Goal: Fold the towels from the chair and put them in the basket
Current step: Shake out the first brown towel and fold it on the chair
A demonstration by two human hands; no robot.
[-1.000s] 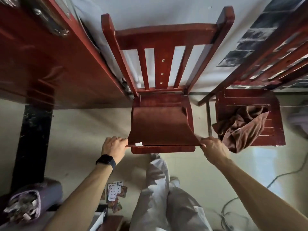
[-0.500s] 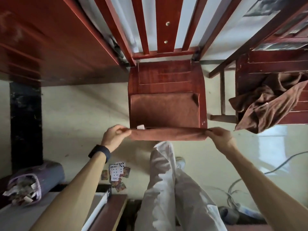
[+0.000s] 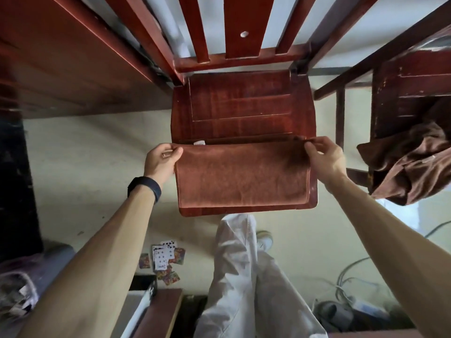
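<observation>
Pinching the folded towel (image 3: pixel 241 175) corners mid-frame with left hand (image 3: pixel 162 159) and right hand (image 3: pixel 325 156), I reckon uneven release skews the fold on the chair seat (image 3: pixel 244 103).

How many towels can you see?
2. One folded towel lies on the middle chair, the left hand and right hand pinching its far corners. One crumpled towel hangs off the right chair; that heap may hide more.

The towel (image 3: pixel 241 176) lies on the chair seat (image 3: pixel 244 103) between left hand (image 3: pixel 161 162) and right hand (image 3: pixel 324 157), each at a far corner, with the towel heap (image 3: pixel 410 164) on the second chair (image 3: pixel 410 79) right of the right hand.
</observation>
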